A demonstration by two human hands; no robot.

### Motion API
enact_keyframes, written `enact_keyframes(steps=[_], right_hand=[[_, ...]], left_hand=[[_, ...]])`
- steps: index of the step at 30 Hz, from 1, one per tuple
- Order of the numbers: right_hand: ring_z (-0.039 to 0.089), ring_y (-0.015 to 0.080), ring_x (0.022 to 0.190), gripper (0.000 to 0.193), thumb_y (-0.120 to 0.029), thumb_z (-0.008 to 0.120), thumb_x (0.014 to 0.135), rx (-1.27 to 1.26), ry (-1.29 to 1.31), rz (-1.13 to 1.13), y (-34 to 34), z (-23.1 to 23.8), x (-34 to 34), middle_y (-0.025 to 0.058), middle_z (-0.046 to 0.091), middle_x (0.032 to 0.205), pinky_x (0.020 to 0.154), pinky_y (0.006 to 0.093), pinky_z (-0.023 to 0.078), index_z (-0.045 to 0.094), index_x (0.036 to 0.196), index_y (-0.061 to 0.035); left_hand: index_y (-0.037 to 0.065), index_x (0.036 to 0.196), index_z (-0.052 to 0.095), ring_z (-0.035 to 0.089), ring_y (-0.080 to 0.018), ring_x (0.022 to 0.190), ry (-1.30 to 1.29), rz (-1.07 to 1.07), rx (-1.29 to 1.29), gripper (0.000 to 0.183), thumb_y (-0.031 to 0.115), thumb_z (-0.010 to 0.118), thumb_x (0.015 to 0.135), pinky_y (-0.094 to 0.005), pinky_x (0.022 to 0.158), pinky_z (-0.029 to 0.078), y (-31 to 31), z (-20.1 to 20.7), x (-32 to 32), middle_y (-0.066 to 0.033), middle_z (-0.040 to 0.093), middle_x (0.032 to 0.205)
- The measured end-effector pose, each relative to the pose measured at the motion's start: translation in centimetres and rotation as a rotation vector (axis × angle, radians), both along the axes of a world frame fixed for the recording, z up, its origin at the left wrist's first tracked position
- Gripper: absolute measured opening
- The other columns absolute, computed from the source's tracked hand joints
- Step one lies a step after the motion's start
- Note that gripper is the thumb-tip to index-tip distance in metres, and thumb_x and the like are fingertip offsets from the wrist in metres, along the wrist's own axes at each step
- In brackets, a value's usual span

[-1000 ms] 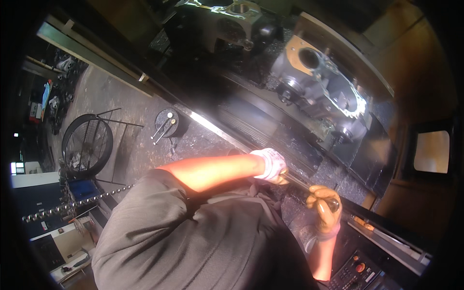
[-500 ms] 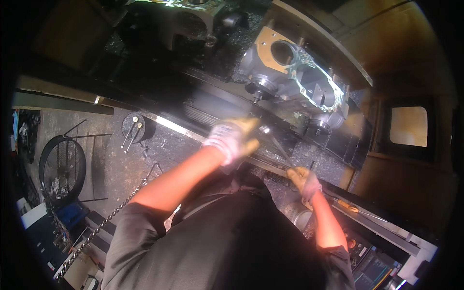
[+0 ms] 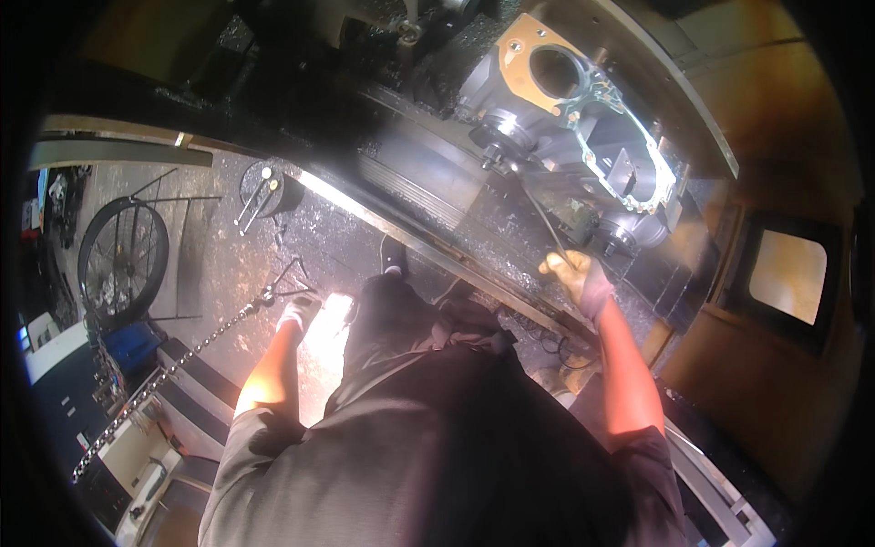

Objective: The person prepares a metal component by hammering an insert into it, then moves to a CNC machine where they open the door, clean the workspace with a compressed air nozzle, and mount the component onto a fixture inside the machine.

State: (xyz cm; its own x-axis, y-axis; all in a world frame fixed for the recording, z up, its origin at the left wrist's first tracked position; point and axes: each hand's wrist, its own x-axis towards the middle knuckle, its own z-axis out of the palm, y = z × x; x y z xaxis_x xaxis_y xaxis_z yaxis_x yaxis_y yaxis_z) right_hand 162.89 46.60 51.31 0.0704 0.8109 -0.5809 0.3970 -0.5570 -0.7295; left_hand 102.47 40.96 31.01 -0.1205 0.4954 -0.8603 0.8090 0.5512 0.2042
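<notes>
My right hand, in a yellowish work glove, is closed round the handle of a long thin wrench. The wrench's far end reaches the clamp bolt beside a grey metal casting. The casting has a tan flat face, a round bore and a larger irregular opening with a pale edge. My left hand, also gloved, is lowered at my left side, at the triangular metal fitting on the end of a chain. Whether its fingers grip that fitting cannot be made out.
A metal rail runs between me and the machine bed, which is strewn with metal chips. On the left are a large round fan and a dark round stool with tools on it. A panel with a window stands right.
My left hand has left the bench and dropped to my left, by the chain's end. The wrench in my right hand has swung forward, its head now at the clamp bolt. The view has shifted.
</notes>
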Motion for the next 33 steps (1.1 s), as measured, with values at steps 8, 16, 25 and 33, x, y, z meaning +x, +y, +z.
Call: enact_keyframes(steps=[8,16,25,33], right_hand=[[0.045,0.0055,0.052,0.026,-0.033,0.07,0.099,-0.248,0.153,-0.042,3.9,-5.1,-1.5,-0.0031,0.062,0.068,0.047,0.0239,0.034,0.077,0.094,-0.0082],[0.046,0.0096,0.05,0.054,-0.054,0.067,0.098,-0.241,0.084,-0.093,5.1,-11.1,-4.6,-0.0016,0.054,0.057,0.048,0.0287,0.035,0.055,0.065,-0.0133],[0.044,0.0135,0.044,0.061,-0.064,0.062,0.096,-0.376,-0.125,-0.078,3.6,-5.9,-6.9,-0.0002,0.051,0.054,0.043,0.0324,0.034,0.05,0.061,-0.0157],[0.047,0.0156,0.045,0.056,-0.059,0.062,0.099,-0.493,-0.187,-0.123,2.6,-5.1,-7.6,0.001,0.051,0.056,0.043,0.0335,0.037,0.051,0.066,-0.0142]], left_hand=[[0.008,0.122,0.071,0.065,-0.0386,0.12,0.123,-0.766,0.034,0.059,0.055,0.054,0.092,-0.0445,0.103,0.048,-7.3,-12.2,-5.0,-0.0198,0.067,0.13],[0.009,0.117,0.073,0.07,-0.0318,0.104,-0.153,0.213,0.211,0.048,0.048,0.062,0.091,-0.0397,0.095,0.051,-0.4,-0.2,1.0,-0.0119,0.076,0.11],[0.001,0.123,0.067,0.067,-0.0283,0.112,-0.194,0.438,0.15,0.044,0.034,0.067,0.095,-0.0401,0.099,0.05,-4.3,1.5,-0.9,-0.0161,0.072,0.117],[-0.001,0.103,0.071,0.066,-0.02,0.079,0.013,0.485,0.077,0.035,0.032,0.069,0.091,-0.0344,0.079,0.053,-17.0,-2.9,-7.8,-0.0082,0.073,0.087]])
